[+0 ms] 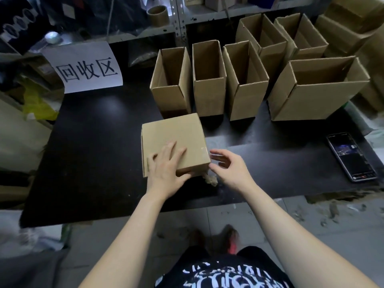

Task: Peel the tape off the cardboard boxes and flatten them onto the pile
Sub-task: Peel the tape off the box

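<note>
Pressing flat on the closed cardboard box (176, 134) near the front of the black table (93, 152), the left hand (166, 165) has its fingers spread, while the right hand (228, 167) hovers just beside the box, fingers loosely curved and apart, holding nothing. Open boxes (208, 80) stand behind, below metal shelving (178, 17); a phone (351, 156) lies far right.

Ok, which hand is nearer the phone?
Right. The right hand is open beside the box, well left of the phone; the left hand lies on the box top, farther left.
</note>
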A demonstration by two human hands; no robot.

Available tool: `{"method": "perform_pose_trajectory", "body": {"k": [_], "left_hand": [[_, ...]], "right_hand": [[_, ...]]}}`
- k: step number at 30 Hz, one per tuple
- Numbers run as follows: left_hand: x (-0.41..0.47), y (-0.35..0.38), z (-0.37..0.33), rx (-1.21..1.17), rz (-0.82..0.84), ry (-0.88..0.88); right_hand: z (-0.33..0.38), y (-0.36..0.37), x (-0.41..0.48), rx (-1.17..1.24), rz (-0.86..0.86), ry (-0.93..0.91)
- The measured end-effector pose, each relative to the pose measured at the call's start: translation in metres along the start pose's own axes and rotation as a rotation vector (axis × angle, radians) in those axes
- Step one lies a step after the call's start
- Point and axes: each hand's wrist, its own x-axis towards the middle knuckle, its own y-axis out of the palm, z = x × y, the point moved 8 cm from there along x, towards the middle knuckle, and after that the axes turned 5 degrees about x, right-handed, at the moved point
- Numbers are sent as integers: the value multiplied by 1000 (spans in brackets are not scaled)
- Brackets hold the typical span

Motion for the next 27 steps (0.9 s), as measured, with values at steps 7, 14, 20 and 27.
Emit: {"method": "perform_pose_trajectory", "body": {"k": [7,14,20,27], "left_hand": [[2,4,1,65,3,-20],[11,-6,-2,-138,-25,-105],[22,-30,-21,-333,-205,-187],[11,-54,-28,-857,-368,-301]], "right_hand": [[7,2,-1,96,-28,-5],[15,-8,-1,204,-146,0],[77,-10,1,75,-215,-203],[145,5,-13,-63,-129,-519]]}}
